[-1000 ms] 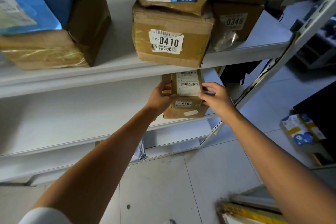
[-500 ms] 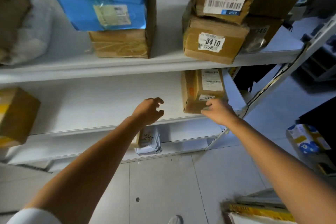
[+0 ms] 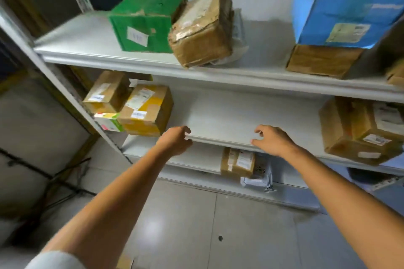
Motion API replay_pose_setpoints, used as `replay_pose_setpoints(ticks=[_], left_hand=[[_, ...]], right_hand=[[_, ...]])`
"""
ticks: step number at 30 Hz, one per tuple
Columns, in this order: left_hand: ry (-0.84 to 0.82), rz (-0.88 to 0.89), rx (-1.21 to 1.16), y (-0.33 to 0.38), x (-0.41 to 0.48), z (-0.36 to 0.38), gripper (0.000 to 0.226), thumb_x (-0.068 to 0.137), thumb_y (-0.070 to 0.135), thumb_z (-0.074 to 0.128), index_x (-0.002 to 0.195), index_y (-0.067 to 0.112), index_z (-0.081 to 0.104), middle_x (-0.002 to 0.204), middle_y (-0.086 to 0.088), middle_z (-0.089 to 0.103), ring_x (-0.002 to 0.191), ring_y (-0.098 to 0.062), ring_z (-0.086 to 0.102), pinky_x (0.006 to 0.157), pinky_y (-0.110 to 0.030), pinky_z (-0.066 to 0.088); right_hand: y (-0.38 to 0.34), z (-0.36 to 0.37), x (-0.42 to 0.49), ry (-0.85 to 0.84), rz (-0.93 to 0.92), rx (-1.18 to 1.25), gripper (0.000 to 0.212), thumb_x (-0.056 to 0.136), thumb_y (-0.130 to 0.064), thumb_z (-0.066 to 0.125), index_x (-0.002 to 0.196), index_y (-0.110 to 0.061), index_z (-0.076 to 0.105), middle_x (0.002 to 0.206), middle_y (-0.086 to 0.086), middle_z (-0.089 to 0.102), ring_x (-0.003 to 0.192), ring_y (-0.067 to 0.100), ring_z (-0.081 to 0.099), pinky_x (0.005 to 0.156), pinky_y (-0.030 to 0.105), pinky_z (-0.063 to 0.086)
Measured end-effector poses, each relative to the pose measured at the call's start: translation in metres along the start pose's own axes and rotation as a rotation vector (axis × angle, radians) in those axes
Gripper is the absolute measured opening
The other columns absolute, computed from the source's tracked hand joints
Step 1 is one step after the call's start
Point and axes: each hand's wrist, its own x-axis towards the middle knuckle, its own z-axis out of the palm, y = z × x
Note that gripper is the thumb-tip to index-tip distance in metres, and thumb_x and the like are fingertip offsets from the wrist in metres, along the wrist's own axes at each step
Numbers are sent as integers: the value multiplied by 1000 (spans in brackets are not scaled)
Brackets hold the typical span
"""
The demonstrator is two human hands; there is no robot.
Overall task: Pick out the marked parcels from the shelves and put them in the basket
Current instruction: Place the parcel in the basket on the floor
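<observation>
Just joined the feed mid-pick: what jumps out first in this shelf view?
The green box at the left of the top shelf and the blue box stacked on a brown carton at its right stand out. Below, the left hand and right hand hover empty, fingers loosely curled, at the front edge of the middle shelf.

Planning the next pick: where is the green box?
In the head view, the green box sits at the left of the upper shelf, with a tilted brown parcel just right of it.
</observation>
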Motion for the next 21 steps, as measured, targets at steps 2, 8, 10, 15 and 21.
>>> replay_pose_setpoints(ticks=[2, 8, 10, 15, 21], left_hand=[[28, -47, -9, -42, -10, -19, 36, 90, 28, 66, 124, 18, 63, 118, -9, 68, 107, -31, 63, 89, -35, 51], [81, -198, -33, -130, -28, -58, 42, 94, 30, 62, 134, 18, 57, 126, -8, 63, 112, -25, 60, 92, -34, 49], [94, -248, -53, -151, -29, -66, 42, 95, 31, 60, 135, 20, 56, 127, -7, 63, 113, -24, 60, 93, -35, 49], [137, -359, -113, -185, -16, -75, 45, 92, 33, 61, 135, 22, 57, 128, -5, 64, 114, -21, 61, 97, -39, 52], [251, -430, -211, -200, 21, -84, 44, 92, 36, 62, 131, 17, 58, 124, -6, 64, 110, -22, 61, 94, -40, 53]], right_hand=[[-43, 16, 6, -13, -57, -11, 50, 92, -41, 63, 136, -19, 53, 138, 8, 56, 120, 28, 55, 98, 36, 46], [-135, 54, 29, -65, -174, -14, 50, 93, -43, 61, 137, -21, 52, 138, 6, 55, 120, 27, 55, 96, 36, 47], [-159, 63, 44, -83, -200, -6, 51, 93, -42, 61, 138, -20, 51, 138, 7, 55, 121, 27, 54, 97, 36, 47], [-211, 84, 91, -115, -277, 58, 51, 93, -41, 62, 139, -20, 51, 139, 8, 56, 124, 28, 54, 98, 37, 46], [-254, 106, 146, -130, -334, 183, 51, 93, -40, 63, 137, -18, 52, 138, 8, 57, 126, 28, 53, 97, 36, 45]])
